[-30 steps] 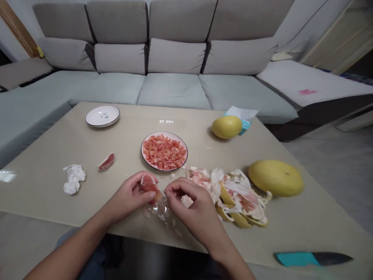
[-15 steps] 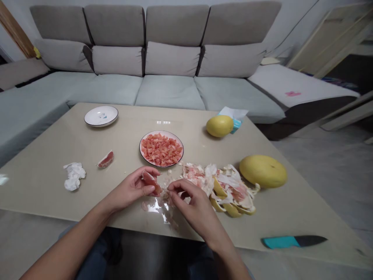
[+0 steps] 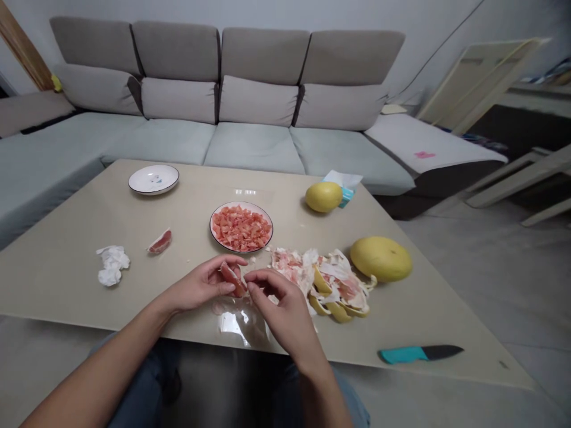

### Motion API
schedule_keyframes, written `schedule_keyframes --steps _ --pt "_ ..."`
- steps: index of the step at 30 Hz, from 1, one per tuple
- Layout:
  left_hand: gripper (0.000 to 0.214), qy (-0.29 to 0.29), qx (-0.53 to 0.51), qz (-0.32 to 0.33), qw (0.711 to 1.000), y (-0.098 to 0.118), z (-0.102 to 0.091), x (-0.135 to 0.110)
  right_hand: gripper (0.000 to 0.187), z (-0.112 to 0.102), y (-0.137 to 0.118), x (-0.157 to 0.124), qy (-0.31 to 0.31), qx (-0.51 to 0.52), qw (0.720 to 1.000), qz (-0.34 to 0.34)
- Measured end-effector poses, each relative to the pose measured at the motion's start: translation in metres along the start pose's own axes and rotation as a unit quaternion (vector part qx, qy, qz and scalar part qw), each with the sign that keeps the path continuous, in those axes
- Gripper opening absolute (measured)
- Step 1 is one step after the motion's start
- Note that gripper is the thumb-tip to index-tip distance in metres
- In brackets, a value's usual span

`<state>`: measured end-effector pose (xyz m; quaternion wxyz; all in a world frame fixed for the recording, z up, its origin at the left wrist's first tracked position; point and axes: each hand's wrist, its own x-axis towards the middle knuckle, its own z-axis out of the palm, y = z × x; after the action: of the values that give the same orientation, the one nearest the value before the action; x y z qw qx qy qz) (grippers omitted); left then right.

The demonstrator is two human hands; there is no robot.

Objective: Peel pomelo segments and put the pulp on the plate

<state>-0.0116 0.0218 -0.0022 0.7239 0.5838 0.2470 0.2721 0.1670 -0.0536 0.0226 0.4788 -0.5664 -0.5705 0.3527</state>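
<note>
Head view: your forearms run off the bottom edge, and your right hand [image 3: 281,306] turns its back to the camera, so its palm is hidden. The pale patch on the desk [image 3: 89,238] under your hands is glare mixed with scraps, and the two are hard to tell apart.

The pomelo segment [image 3: 232,278] is a small pink wedge with a paler edge, held just above the desk's near edge, in front of the plate [image 3: 211,229] of pink pieces. Your left hand [image 3: 203,285] has its fingers closed round it, thumb below and forefinger over the top. Your right fingers are curled, thumb and forefinger closed on the segment's right end. Whether they also pinch a strip of skin cannot be told. The peel heap [image 3: 328,279] lies just to the right.

A second ago the segment showed a broader pink face; now it looks narrower. Both hands stay where they were on the desk, and the knife [image 3: 419,353] now appears nearer the middle of the frame.
</note>
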Motion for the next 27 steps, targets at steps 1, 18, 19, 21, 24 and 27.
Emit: schedule_keyframes --steps 1,18,19,21,24,27 --pt "0.041 0.009 0.0 0.001 1.0 0.0 0.001 -0.001 0.013 0.001 -0.001 0.0 -0.011 -0.001 1.0 0.011" --pt "0.03 0.162 0.044 0.023 0.985 0.001 0.009 -0.014 0.012 0.013 0.0 0.012 -0.025 -0.06 0.995 -0.08" --pt "0.028 0.158 0.047 0.02 0.986 0.0 0.008 -0.015 0.013 0.013 0.001 0.01 -0.026 -0.053 0.995 -0.081" --pt "0.025 0.143 0.051 0.009 0.988 0.0 0.007 -0.018 0.015 0.014 0.003 0.006 -0.028 -0.041 0.996 -0.079" --pt "0.016 0.112 0.072 0.02 0.991 0.003 0.006 -0.019 0.016 0.013 0.005 -0.001 -0.029 -0.029 0.996 -0.079" --pt "0.006 0.084 0.117 0.06 0.988 0.006 0.007 -0.019 0.013 0.012 0.007 -0.004 -0.026 -0.025 0.996 -0.078"
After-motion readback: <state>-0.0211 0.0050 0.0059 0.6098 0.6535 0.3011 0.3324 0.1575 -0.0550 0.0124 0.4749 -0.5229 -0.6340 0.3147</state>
